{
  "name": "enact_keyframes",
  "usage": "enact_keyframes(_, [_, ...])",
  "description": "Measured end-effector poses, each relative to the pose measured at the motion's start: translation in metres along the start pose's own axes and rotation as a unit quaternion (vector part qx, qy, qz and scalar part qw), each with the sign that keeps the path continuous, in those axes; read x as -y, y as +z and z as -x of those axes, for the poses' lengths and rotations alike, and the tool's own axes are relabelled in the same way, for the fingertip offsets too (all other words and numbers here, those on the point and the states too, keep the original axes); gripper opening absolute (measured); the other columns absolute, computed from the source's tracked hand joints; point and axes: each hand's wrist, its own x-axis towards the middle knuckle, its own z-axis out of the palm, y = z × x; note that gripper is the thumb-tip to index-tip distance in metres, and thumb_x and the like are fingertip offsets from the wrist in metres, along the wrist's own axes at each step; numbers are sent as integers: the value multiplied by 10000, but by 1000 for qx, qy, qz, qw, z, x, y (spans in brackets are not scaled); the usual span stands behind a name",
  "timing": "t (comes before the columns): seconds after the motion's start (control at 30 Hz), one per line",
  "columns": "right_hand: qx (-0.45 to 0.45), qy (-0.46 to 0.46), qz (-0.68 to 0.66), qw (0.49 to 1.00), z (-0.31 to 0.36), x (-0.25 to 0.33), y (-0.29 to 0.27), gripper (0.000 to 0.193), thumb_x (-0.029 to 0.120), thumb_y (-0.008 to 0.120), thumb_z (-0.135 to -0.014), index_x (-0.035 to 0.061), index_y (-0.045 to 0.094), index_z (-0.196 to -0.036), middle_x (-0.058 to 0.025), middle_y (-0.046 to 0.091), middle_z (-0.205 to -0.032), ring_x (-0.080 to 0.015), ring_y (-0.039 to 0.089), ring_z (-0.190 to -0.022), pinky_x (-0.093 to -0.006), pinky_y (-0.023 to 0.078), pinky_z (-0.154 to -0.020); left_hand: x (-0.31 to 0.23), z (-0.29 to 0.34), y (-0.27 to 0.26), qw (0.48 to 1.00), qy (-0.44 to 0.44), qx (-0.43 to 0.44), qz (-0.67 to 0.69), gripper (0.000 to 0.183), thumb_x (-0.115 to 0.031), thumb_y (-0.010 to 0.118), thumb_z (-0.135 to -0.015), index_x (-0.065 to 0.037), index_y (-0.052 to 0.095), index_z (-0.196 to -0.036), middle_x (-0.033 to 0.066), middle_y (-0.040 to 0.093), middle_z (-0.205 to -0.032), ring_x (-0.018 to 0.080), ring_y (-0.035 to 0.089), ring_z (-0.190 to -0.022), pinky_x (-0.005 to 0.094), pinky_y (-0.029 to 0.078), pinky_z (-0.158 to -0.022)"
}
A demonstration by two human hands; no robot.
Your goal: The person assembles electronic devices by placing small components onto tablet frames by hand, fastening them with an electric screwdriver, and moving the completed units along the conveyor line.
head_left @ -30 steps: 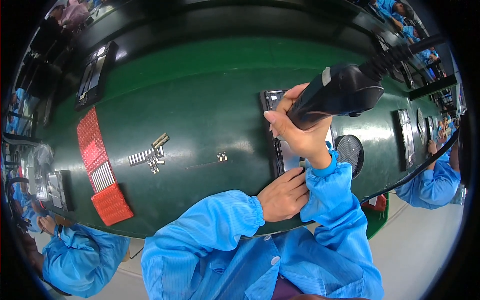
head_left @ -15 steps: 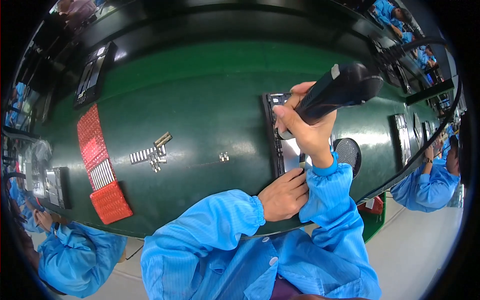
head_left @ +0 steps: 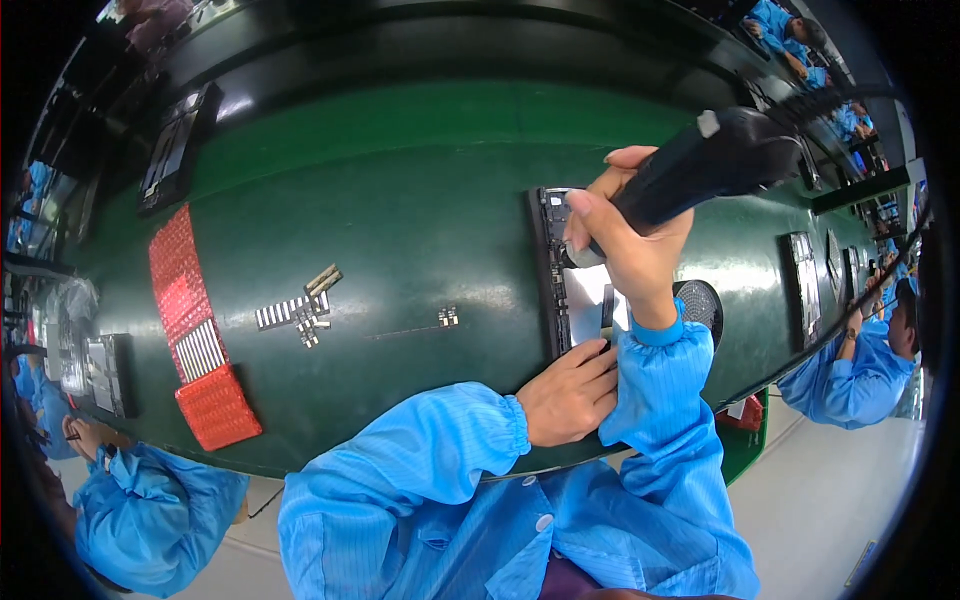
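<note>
My right hand (head_left: 636,240) is wrapped round a corded black power screwdriver (head_left: 715,165), tilted with its rear end up to the right. Its tip is hidden by my fingers. Beneath it lies a long black-framed device (head_left: 552,285) with a shiny silver plate, partly covered by my right hand and sleeve. My left hand (head_left: 566,398) rests on the near end of that device, fingers stretched out and lying flat. To its left, a small cluster of metal pieces (head_left: 448,317) sits on the green table (head_left: 400,230).
Further left lie more small metal strips (head_left: 297,312) and a red bubble-wrap pouch (head_left: 215,400) with silver strips. A round black mesh-topped object (head_left: 700,310) stands right of my right wrist. Similar black devices (head_left: 803,285) lie along the table. Co-workers in blue (head_left: 160,510) sit on both sides.
My right hand and the screwdriver have shifted slightly right, showing more of the silver plate. My left hand stays at the near end of the device.
</note>
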Motion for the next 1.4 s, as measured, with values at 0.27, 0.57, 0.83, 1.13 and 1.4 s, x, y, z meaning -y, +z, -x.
enact_keyframes(0.27, [-4,5,-10,1000,-2,-11,-3,307,-77,662,-739,-55,485,-989,-56,579,-608,-110,555,-473,-231,443,-442,-1,0,2,1000,-3,5,-4,267,-123,581,-658,26,622,-875,174,576,-1060,336,467,-1130,475,316,-1014])
enact_keyframes(0.57, [5,24,22,999,2,-8,-1,300,-23,702,-723,-47,500,-944,-45,572,-571,-96,543,-473,-219,418,-445,-2,0,3,1000,-4,-4,0,248,-127,578,-660,22,624,-853,165,583,-1027,328,475,-1114,477,318,-1013])
enact_keyframes(0.83, [47,22,54,997,4,-8,-2,363,-90,659,-735,-7,452,-1020,-76,567,-606,-131,558,-493,-245,463,-471,0,0,1,1000,0,7,-6,253,-122,567,-655,25,622,-854,168,583,-1024,332,475,-1109,477,322,-1010])
enact_keyframes(1.13, [-87,-26,16,996,19,22,-38,404,-84,680,-710,3,469,-1044,-47,562,-616,-101,543,-497,-222,433,-458,10,-7,-13,996,-32,4,-80,295,-139,650,-703,-2,611,-961,165,560,-1125,324,465,-1173,460,348,-990])
enact_keyframes(1.4, [-120,18,2,993,55,12,-74,386,-68,675,-730,-4,464,-1047,-44,561,-619,-94,538,-503,-210,416,-455,148,-49,-115,921,-220,-5,-321,362,-117,575,-793,-43,529,-1145,148,539,-1185,358,490,-1128,461,379,-964])
